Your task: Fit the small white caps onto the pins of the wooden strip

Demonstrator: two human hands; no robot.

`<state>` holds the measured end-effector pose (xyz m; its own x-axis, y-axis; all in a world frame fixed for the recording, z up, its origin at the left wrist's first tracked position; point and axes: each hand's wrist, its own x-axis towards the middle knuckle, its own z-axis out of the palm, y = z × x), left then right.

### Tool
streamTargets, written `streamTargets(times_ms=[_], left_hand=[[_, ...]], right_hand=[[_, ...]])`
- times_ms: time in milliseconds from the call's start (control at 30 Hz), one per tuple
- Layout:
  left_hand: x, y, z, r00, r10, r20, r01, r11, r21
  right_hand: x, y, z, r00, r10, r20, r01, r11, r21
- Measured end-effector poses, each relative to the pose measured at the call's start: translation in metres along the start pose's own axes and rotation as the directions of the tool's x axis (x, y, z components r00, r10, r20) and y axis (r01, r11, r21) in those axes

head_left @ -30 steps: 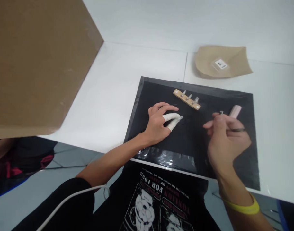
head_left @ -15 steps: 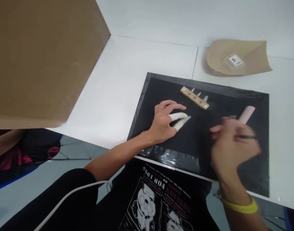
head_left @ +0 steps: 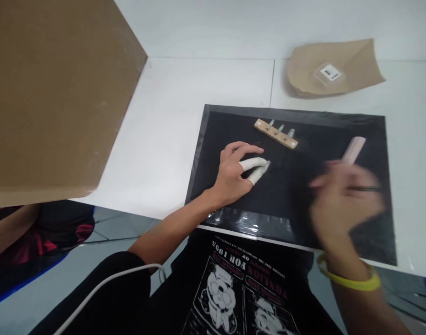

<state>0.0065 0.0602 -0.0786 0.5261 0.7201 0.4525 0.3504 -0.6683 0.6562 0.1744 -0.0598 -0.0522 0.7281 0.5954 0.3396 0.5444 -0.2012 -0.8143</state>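
My left hand (head_left: 233,172) rests on the black mat (head_left: 286,186), with white finger cots on thumb and index finger. Those two fingertips pinch a small clear piece (head_left: 267,165), mostly covered by them. My right hand (head_left: 345,200), wearing a yellow wristband (head_left: 354,280), is smeared by motion over the mat's right side. Its fingers are curled round a thin dark tool (head_left: 366,189), whose kind I cannot make out. Beyond the left hand lies a wooden strip (head_left: 280,137) with several small metal clips and clear pieces standing along it.
A pale pink bar (head_left: 354,150) lies on the mat just behind my right hand. Farther back, an open brown paper pouch (head_left: 359,65) holds a small clear labelled packet (head_left: 329,73). A large brown board (head_left: 59,93) stands at left. Another person's arm (head_left: 13,230) shows beyond it.
The whole view has shifted a little. My right hand, still blurred, has moved slightly away from the left one. The left hand keeps its pinch on the clear piece.
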Motion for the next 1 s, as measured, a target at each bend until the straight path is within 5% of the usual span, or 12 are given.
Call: streamTargets(times_ms=[200,333,433,567,667,800,933,1000], left_hand=[[0.0,-0.005,0.004,0.991,0.075,-0.11,-0.08,0.996,-0.046],[-0.001,-0.008,0.006,0.986,0.066,-0.152,-0.072,0.997,-0.029],[-0.001,-0.009,0.006,0.981,0.08,-0.179,-0.092,0.994,-0.062],[-0.001,-0.009,0.008,0.973,0.099,-0.209,-0.116,0.991,-0.07],[-0.002,-0.009,0.008,0.972,0.114,-0.205,-0.131,0.989,-0.07],[-0.002,-0.01,0.007,0.977,0.092,-0.191,-0.105,0.993,-0.055],[-0.002,-0.011,0.005,0.978,0.104,-0.182,-0.116,0.992,-0.055],[-0.002,-0.011,0.005,0.973,0.101,-0.206,-0.114,0.992,-0.054]], right_hand=[[-0.007,-0.025,0.014,0.99,-0.078,0.113,0.079,0.997,0.001],[-0.007,-0.032,0.017,0.893,-0.296,0.338,0.286,0.955,0.079],[-0.004,-0.028,0.013,0.933,-0.282,0.225,0.286,0.958,0.013],[0.002,-0.018,0.006,0.924,-0.259,0.282,0.266,0.964,0.014],[0.001,-0.019,-0.001,0.974,-0.171,0.15,0.17,0.985,0.021],[-0.011,-0.023,-0.006,0.895,-0.18,0.409,0.224,0.973,-0.063],[-0.016,-0.019,-0.004,0.947,-0.192,0.256,0.229,0.965,-0.124],[-0.013,-0.015,-0.003,0.934,-0.19,0.302,0.235,0.965,-0.119]])
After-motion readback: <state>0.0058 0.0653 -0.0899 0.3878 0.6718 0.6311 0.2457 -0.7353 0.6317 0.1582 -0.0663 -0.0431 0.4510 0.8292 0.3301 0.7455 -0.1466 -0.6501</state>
